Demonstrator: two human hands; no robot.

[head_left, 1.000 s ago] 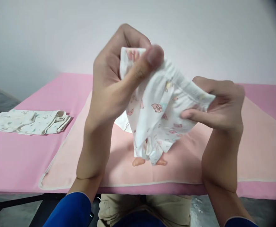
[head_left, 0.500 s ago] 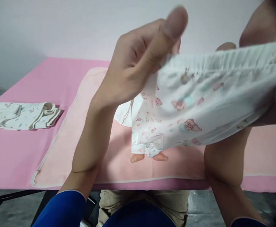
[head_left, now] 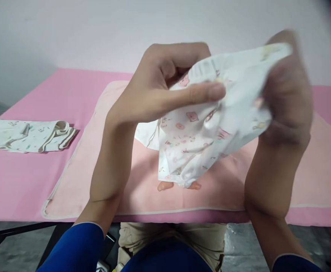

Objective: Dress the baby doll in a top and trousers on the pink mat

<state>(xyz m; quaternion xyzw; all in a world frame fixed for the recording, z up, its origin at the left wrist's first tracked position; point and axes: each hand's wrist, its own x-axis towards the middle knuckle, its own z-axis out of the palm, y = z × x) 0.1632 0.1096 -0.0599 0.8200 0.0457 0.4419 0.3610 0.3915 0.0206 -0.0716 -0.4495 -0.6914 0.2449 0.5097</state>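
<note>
White baby pants (head_left: 233,113) with a bear print hang between my hands above a doll, whose two feet (head_left: 165,186) show below the cloth. My left hand (head_left: 156,83) pinches the gathered waistband side, thumb in front and fingers behind. On the other side my right hand (head_left: 290,94), smeared by motion, is closed around the cloth. More white cloth with the same kind of print (head_left: 147,136) lies behind the pants, on the doll. The rest of the doll is hidden behind the pants and my left hand.
Beneath the doll a peach mat (head_left: 66,196) with a pale edge is spread over the pink table (head_left: 15,185). A folded printed cloth (head_left: 29,136) lies on the table at left. Behind the table stands a pale wall (head_left: 97,30).
My right hand has come down and left, bringing the waistband's far end closer to my left hand. My left thumb has come down onto the cloth. The pants look more bunched.
</note>
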